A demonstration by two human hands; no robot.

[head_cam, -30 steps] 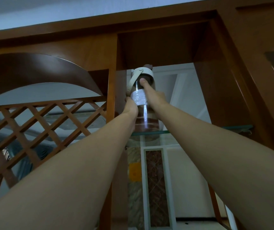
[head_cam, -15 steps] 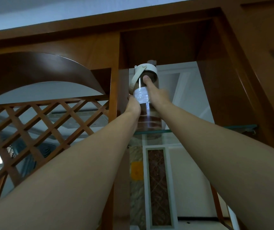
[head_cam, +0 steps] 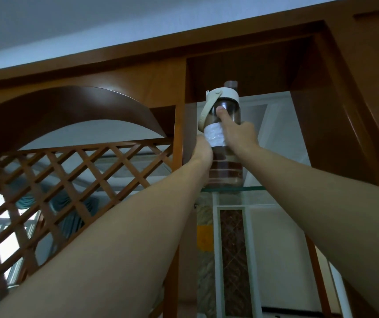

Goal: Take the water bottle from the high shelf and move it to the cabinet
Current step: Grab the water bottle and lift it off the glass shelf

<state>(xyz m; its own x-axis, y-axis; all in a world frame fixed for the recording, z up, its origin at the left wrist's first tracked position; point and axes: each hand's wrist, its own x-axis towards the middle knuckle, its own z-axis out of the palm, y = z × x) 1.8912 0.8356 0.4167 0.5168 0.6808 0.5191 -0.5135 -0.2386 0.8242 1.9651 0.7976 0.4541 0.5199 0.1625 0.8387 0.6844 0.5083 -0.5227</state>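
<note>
Bottle (head_cam: pixel 226 143) (both hands) on glass shelf (head_cam: pixel 252 188)

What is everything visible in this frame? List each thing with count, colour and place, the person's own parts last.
water bottle: 1, dark translucent body, white label band, cream lid and carry strap; upright on the glass shelf.
glass shelf: 1, clear greenish; spans the upper right niche.
wooden shelf unit: 1, orange-brown; frames the niche, reaches the ceiling.
lattice panel: 1, brown wood; left, under a dark arch.
ceiling: white, top.
left hand: 1, against the bottle's left side, fingers hidden.
right hand: 1, wrapped on the bottle's right side, thumb on its front.
</note>
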